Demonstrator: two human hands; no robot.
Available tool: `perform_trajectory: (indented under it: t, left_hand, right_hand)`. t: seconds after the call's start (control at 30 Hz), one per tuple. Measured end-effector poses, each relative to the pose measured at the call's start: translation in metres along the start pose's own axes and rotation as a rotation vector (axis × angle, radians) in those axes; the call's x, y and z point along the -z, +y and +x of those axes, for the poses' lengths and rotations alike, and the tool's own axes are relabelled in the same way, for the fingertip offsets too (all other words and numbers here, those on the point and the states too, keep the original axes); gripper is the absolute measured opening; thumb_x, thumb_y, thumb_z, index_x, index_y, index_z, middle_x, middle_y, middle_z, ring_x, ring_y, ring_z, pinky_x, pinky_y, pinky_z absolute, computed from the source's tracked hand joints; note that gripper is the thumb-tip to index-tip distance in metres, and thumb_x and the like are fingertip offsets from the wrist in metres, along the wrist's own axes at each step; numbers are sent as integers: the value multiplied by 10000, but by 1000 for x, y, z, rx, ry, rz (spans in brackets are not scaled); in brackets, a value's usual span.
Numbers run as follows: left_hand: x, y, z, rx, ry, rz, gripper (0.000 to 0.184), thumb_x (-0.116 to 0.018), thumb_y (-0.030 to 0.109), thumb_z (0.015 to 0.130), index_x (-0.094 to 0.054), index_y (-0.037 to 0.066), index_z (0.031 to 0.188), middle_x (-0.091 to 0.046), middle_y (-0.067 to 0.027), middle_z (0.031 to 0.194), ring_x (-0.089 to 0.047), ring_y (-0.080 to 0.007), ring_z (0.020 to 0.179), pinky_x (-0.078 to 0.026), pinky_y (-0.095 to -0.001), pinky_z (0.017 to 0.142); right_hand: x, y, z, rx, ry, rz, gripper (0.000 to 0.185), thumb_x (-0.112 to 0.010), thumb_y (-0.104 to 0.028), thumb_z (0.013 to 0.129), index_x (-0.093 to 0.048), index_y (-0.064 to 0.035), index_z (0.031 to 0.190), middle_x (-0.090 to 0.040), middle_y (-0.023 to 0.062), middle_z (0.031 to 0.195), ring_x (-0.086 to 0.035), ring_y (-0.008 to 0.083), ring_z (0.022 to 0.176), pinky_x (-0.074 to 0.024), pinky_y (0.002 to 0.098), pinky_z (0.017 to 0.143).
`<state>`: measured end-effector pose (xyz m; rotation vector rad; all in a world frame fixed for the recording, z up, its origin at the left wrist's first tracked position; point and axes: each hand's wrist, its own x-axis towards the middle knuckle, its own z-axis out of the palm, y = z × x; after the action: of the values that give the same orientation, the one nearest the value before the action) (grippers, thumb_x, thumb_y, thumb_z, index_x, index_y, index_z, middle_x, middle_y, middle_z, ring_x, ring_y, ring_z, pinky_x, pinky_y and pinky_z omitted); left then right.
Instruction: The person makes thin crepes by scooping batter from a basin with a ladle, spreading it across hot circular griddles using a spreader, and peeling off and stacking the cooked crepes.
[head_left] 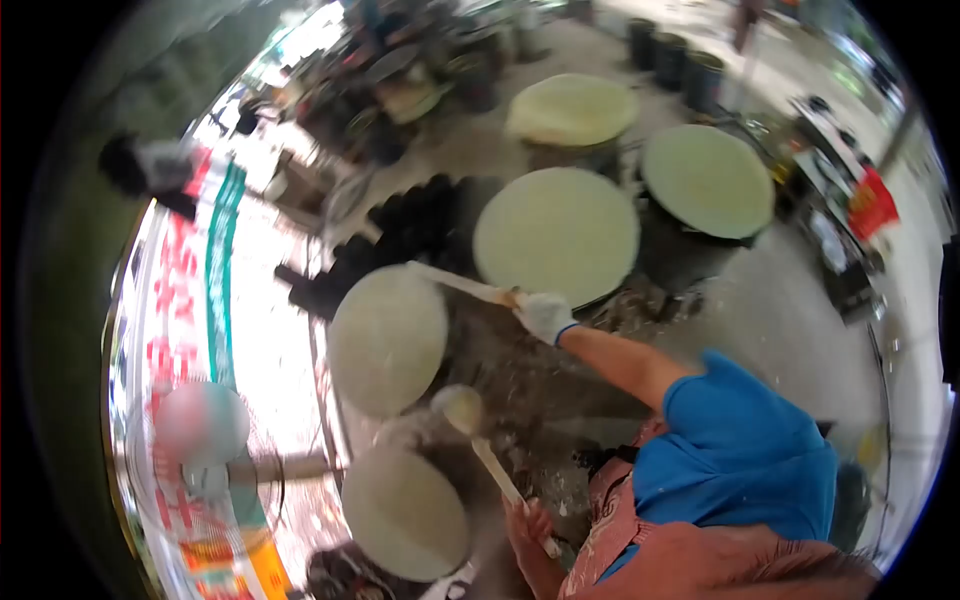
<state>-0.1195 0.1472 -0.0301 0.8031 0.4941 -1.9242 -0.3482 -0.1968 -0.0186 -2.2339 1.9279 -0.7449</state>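
My right hand [545, 318], in a white glove, is closed around a flat wooden scraper [458, 281]. The scraper's far end reaches the upper edge of a large pale round sheet of batter [388, 342]. Below it in the picture, my bare left hand [528, 522] grips the handle of a ladle [461, 408]. The ladle's rounded bowl hangs between that sheet and a second round sheet [405, 513]. Beside my gloved hand lies another wide pale sheet on a round griddle [556, 237]. Motion blurs some edges, so contact is hard to judge.
Two more round griddles [708, 182] [573, 108] with pale sheets stand farther off. Stacked dark cylinders [415, 225] lie between the griddles. A fan [200, 425] stands before a printed banner [178, 290]. Dark cylindrical containers [703, 80] and a cluttered bench [835, 190] are beyond.
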Motion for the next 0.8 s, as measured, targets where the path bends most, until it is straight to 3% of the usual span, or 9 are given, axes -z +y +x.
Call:
perform_trajectory:
  t: [0.1, 0.13, 0.27, 0.37, 0.4, 0.5, 0.57, 0.67, 0.8]
  left_hand:
    - [19, -48, 29, -84, 73, 234, 397, -414, 459, 961, -524, 98, 837, -312, 15, 514, -273, -118, 355, -272, -274, 323]
    - [97, -47, 72, 239, -353, 204, 449, -409, 455, 964, -441, 100, 693, -334, 6, 538, -278, -124, 381, -304, -270, 385]
    - [30, -145, 87, 445, -250, -129, 464, -432, 427, 967, -343, 116, 634, -345, -6, 526, -342, -128, 466, -332, -263, 507]
    - [-55, -211, 96, 577, -306, -311, 475, -443, 435, 960, -323, 116, 629, -334, -6, 509, -346, -135, 462, -335, -263, 505]
    - [-71, -224, 105, 630, -308, -325, 468, -448, 434, 958, -322, 119, 636, -322, -6, 502, -324, -130, 435, -324, -254, 472]
    - [-90, -237, 133, 507, -93, 0, 453, -444, 425, 962, -333, 115, 651, -312, -4, 500, -312, -124, 414, -308, -252, 430]
    - [-147, -259, 131, 730, -255, -245, 439, -442, 414, 966, -346, 105, 669, -313, -3, 507, -318, -120, 411, -302, -258, 405]
    - [-191, -271, 133, 739, -222, -240, 407, -411, 387, 983, -385, 86, 710, -310, -12, 509, -340, -123, 424, -337, -258, 419]
    - [-202, -274, 136, 824, -245, -174, 426, -411, 395, 976, -371, 101, 670, -353, 6, 493, -339, -107, 424, -321, -251, 413]
  right_hand:
    - [45, 73, -15, -79, 72, 194, 259, -575, -329, 835, -611, -103, 955, -653, 148, 785, -638, 325, 712, -503, 424, 644]
    - [75, 100, -25, -90, 64, 209, 268, -580, -331, 832, -614, -109, 978, -653, 146, 794, -640, 323, 718, -506, 422, 649]
    - [165, 270, -89, -168, 94, 182, 338, -586, -365, 833, -625, -149, 1090, -663, 122, 866, -651, 300, 767, -517, 398, 677]
    - [219, 423, -172, -565, 167, 204, 343, -559, -360, 860, -616, -167, 1138, -651, 145, 1001, -634, 302, 930, -496, 395, 792]
    - [280, 424, -194, -718, 212, 309, 392, -555, -373, 866, -593, -145, 1182, -634, 173, 1060, -612, 310, 1006, -476, 394, 847]
    - [272, 559, -284, -798, 427, 52, 437, -585, -374, 847, -570, -113, 1197, -632, 195, 1047, -611, 323, 988, -471, 407, 825]
    - [308, 556, -311, -928, 431, 11, 446, -604, -378, 837, -565, -102, 1185, -644, 192, 1002, -620, 323, 949, -475, 415, 789]
    - [327, 525, -302, -943, 20, -138, 415, -641, -347, 805, -573, -106, 1135, -655, 149, 918, -628, 308, 873, -477, 421, 727]
    - [305, 529, -261, -431, -174, -268, 364, -654, -333, 766, -574, -126, 1055, -634, 98, 881, -621, 281, 824, -481, 408, 678]
